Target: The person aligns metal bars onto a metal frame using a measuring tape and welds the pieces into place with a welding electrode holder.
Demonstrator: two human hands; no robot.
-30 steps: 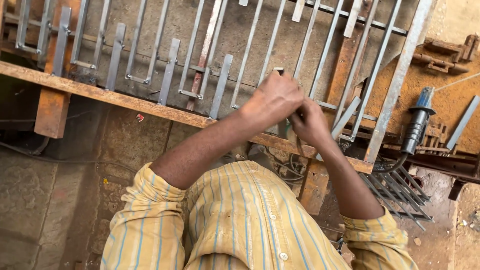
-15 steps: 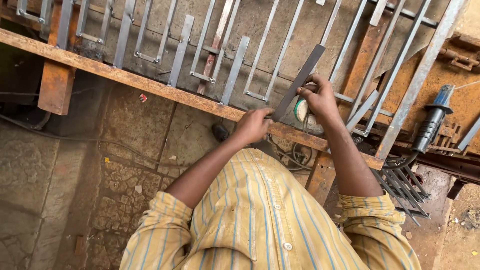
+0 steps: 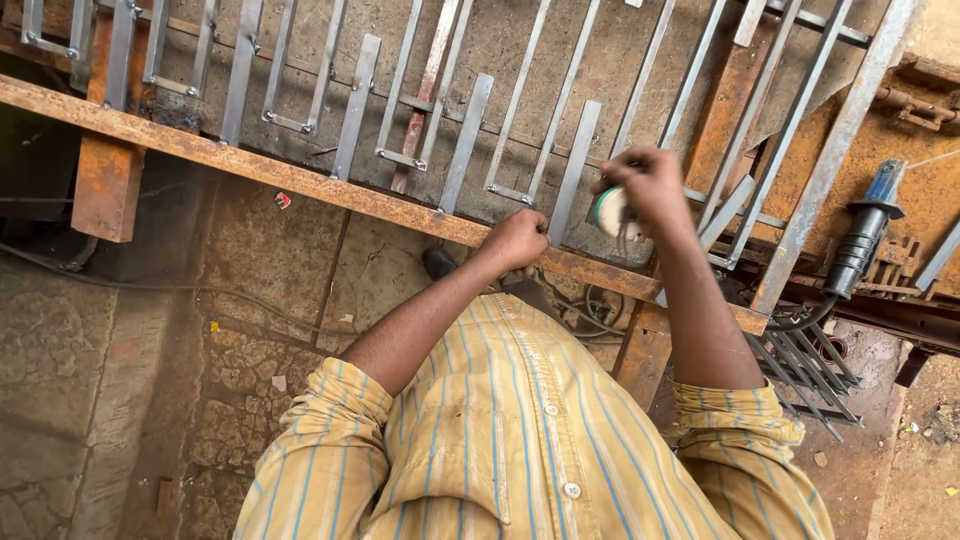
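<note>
From the head camera, looking straight down past a yellow striped shirt (image 3: 520, 440), the rusty angle-iron rail (image 3: 300, 180) that runs from upper left to lower right serves as the landmark. The left hand (image 3: 515, 240) is curled shut on the rail's near edge, just where a flat steel bar (image 3: 572, 170) crosses it; that bar's long axis runs away from the person, slightly leaning right, parallel to the other grey bars of the metal grille (image 3: 430, 90) lying across the rail. The right hand (image 3: 650, 190) hovers just right of that bar and above the rail, fingers closed round a small round white-and-green object (image 3: 607, 212), likely a tape or disc, too blurred to tell. The right hand is the nearer one to the bar's upper length. Farther right along the rail, an angle grinder (image 3: 865, 235) lies on rusty framing. Below the rail is a cracked stone floor (image 3: 150, 380).
</note>
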